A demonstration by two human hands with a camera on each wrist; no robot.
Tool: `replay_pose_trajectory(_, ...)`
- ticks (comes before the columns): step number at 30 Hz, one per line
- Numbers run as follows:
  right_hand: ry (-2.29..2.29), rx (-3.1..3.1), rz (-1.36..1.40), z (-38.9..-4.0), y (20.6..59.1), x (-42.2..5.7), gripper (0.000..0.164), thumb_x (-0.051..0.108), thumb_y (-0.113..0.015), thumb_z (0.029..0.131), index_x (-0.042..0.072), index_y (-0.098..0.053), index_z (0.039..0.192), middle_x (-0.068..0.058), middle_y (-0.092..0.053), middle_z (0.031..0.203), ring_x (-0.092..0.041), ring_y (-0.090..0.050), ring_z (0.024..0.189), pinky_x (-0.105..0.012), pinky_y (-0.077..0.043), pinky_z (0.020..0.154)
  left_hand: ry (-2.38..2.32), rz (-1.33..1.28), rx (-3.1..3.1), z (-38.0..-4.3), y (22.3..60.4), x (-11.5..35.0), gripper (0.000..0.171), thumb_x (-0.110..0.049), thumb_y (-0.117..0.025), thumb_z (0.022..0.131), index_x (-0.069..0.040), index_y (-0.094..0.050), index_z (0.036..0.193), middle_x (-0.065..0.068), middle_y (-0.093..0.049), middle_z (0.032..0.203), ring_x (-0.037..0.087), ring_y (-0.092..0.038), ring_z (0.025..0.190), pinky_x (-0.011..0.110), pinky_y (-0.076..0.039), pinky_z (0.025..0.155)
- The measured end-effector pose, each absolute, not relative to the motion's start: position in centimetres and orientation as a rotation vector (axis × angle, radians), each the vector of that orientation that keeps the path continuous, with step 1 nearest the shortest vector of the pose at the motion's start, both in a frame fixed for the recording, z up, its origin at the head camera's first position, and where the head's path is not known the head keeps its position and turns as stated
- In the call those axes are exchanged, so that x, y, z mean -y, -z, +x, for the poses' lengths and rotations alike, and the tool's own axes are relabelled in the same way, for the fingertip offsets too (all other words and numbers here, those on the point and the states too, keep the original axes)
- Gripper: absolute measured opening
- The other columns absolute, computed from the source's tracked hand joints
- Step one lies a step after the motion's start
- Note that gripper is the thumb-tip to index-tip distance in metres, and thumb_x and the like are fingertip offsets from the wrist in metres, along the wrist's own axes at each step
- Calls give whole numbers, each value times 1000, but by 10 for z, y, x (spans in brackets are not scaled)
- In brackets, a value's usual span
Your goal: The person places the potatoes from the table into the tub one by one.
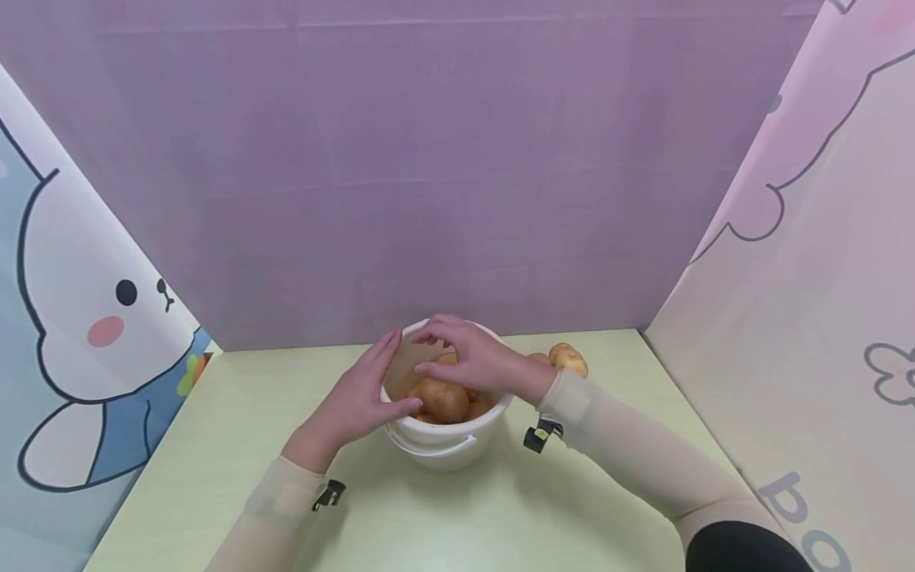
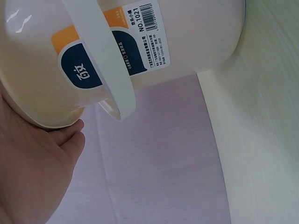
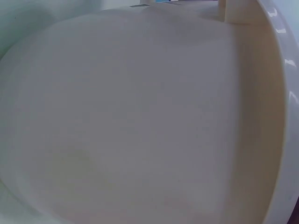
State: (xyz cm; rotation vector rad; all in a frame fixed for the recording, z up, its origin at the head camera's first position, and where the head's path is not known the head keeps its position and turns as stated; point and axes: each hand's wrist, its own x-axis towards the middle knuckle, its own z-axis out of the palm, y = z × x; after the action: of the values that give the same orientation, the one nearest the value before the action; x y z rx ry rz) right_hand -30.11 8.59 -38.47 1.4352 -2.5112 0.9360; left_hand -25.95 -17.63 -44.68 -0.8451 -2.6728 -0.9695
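Observation:
A white bucket point(image 1: 443, 457) with potatoes point(image 1: 443, 400) inside stands on the table. My left hand point(image 1: 355, 397) rests at its left rim, fingers fairly straight and thumb reaching over the opening. The left wrist view shows fingertips point(image 2: 74, 142) against the outside of the rim. Over the bucket's mouth is my right hand point(image 1: 475, 353), its fingers loosely bent and spread from the thumb. Nothing shows in its grasp; a potato point(image 1: 447, 359) appears below, between fingers and thumb. The bucket's side point(image 3: 140, 112) fills the right wrist view, and that hand is out of sight there.
To the bucket's right lies a potato point(image 1: 569, 359), with another point(image 1: 539, 358) partly hidden behind the right wrist. The bucket's handle point(image 1: 432, 451) hangs down in front. A purple backdrop point(image 1: 457, 175) rises behind the pale green table point(image 1: 415, 524), and printed panels flank it.

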Motion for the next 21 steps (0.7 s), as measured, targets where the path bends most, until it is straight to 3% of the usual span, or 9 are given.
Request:
replay_pose_trajectory(10, -1049, 2470, 1427, -303, 385, -97, 36, 23, -80, 105, 6, -71, 136, -4, -69, 129, -32, -64, 122, -52, -56, 107, 981, -850, 2665, -261, 449, 178, 117, -57, -83, 93, -3, -21, 176, 15, -23, 182, 42, -29, 165, 68, -36, 125)
replay_pose_trajectory(13, -1075, 2458, 1397, -304, 384, -104, 33, 21, -80, 105, 8, -71, 134, -1, -68, 126, -32, -64, 121, -55, -56, 105, 980, -848, 2664, -262, 449, 178, 117, -57, -83, 93, -2, -22, 176, 15, -23, 182, 42, -30, 164, 68, -37, 125)
replay_pose_trajectory(21, -1090, 2447, 1238, -310, 380, -132, 27, 17, -76, 107, 6, -73, 131, -11, -72, 128, -35, -67, 117, -52, -58, 98, 1002, -836, 2666, -262, 449, 177, 117, -56, -84, 92, -3, -22, 176, 16, -24, 182, 42, -30, 164, 68, -36, 125)
